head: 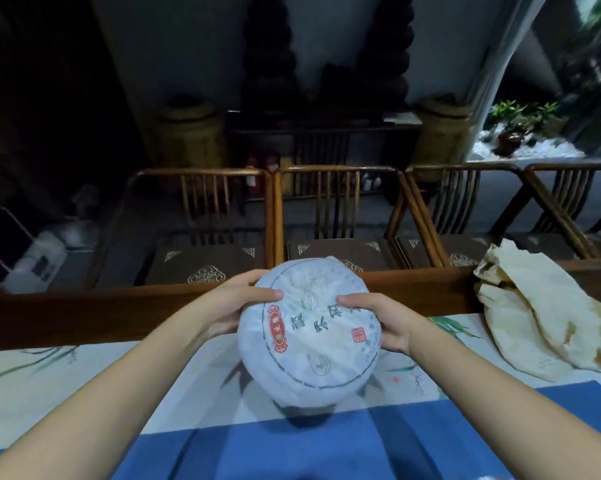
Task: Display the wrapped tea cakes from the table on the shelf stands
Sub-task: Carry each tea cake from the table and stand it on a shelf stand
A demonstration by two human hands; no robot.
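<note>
tea cake (309, 337): white wrapper, red seal, grey ring | table runner (326, 441): blue, cream painted

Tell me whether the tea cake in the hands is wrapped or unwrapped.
Wrapped: printed white paper covers the whole visible face of the tea cake, held by the left hand and right hand.

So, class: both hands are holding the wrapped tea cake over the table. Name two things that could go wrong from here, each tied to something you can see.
1. The left hand and right hand grip the wrapped tea cake only at its edges, so it could slip and drop onto the table runner.
2. The thumbs press into the thin paper wrapper, which might crease or tear.
</note>
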